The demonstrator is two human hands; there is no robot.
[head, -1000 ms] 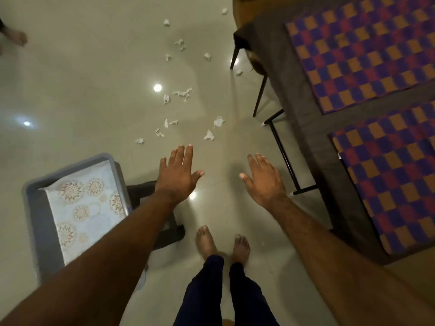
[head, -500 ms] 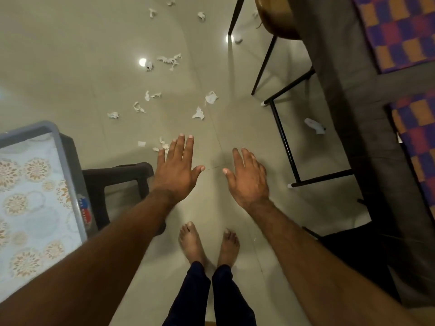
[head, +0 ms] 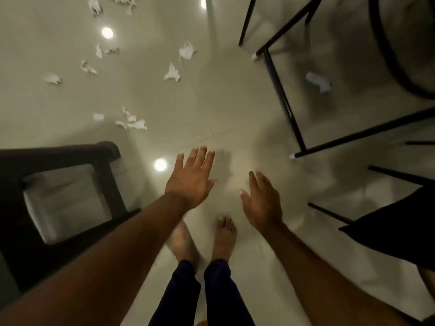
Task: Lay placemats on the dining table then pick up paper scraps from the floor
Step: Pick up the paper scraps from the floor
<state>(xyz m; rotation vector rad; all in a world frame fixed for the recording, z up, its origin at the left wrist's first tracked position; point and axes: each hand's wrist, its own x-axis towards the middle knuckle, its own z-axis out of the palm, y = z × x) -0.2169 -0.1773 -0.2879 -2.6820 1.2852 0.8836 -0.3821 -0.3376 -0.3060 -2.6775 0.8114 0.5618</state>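
Several white paper scraps lie scattered on the pale tiled floor ahead of me: a torn cluster (head: 131,122), one piece (head: 172,73) further out, another (head: 187,51) beyond it, and one scrap (head: 319,82) under the table frame at the right. My left hand (head: 191,178) is stretched forward, palm down, fingers spread, holding nothing. My right hand (head: 261,201) reaches out beside it, also flat and empty. Both hover above the floor, short of the nearest scraps. The placemats are out of view.
A dark stool (head: 68,198) stands at my left. Black metal table legs (head: 282,100) and a hanging dark tablecloth (head: 400,231) are at the right. My bare feet (head: 223,236) stand on the floor below my hands. Ceiling lights reflect on the tiles.
The view has tilted down and moved forward: the table top with its checked placemats and the grey tray have left view. The scraps appear closer. Both hands stay spread and empty.
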